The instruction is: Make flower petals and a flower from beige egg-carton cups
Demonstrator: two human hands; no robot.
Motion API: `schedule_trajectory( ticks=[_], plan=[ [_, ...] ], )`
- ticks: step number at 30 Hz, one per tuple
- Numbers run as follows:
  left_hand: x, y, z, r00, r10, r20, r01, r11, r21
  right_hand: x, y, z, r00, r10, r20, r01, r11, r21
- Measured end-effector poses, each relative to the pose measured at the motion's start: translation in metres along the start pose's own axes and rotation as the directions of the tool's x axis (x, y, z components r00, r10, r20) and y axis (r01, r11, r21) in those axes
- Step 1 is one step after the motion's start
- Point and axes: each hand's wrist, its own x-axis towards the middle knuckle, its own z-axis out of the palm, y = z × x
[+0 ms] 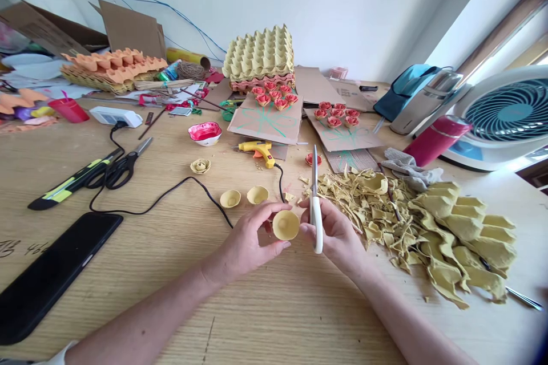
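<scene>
Between the fingers and thumb of my left hand point(252, 234) is a small yellow egg-carton cup point(286, 225), its hollow side facing me. My right hand point(338, 234) grips white-handled scissors point(317, 205), blades pointing away from me and upward. The fingertips of my right hand are close to the cup's right edge; whether they touch it I cannot tell. Just beyond my left hand lie two more cut cups, one cup point(230, 198) and another cup point(257, 194). A layered yellow paper rose point(200, 166) sits farther left.
Carton scraps point(372, 211) and cut egg-carton pieces point(471, 234) heap on the right. A yellow glue gun point(259, 151) lies ahead, its cord crossing left. Black scissors point(124, 165), a utility knife point(72, 179) and a phone point(55, 274) lie left. Behind are red flowers on cardboard point(268, 117) and egg trays point(259, 54).
</scene>
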Motion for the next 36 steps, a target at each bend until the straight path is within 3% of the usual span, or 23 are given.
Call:
schedule_trajectory(
  ticks=[4,8,11,16,22,30,36],
  plan=[
    [0.001,-0.003,0.003,0.999,0.017,0.049,-0.013,0.997,-0.082,-0.001,-0.004,0.004,0.999,0.023,-0.035,-0.024,0.999,-0.033],
    [0.003,-0.007,0.005,0.991,-0.105,0.078,0.126,0.925,-0.358,-0.003,-0.005,0.006,0.999,0.042,-0.022,-0.042,0.999,-0.007],
    [0.004,-0.007,0.001,0.973,-0.169,0.159,0.227,0.836,-0.499,-0.003,-0.006,0.006,0.998,0.057,0.004,-0.057,0.998,0.033],
    [0.004,-0.008,-0.007,0.942,-0.202,0.268,0.319,0.784,-0.533,-0.002,-0.004,0.003,0.999,0.027,-0.040,-0.025,0.998,0.052],
    [0.002,-0.015,-0.002,0.942,-0.226,0.250,0.335,0.695,-0.636,-0.003,-0.006,0.006,0.999,0.043,-0.011,-0.042,0.996,0.084],
    [0.006,-0.010,-0.004,0.942,-0.173,0.289,0.317,0.746,-0.586,-0.002,-0.013,0.013,0.995,0.098,-0.035,-0.094,0.991,0.091],
    [0.006,-0.013,-0.003,0.952,-0.164,0.260,0.299,0.688,-0.661,-0.002,-0.015,0.013,0.993,0.117,-0.032,-0.114,0.989,0.092]
  ],
)
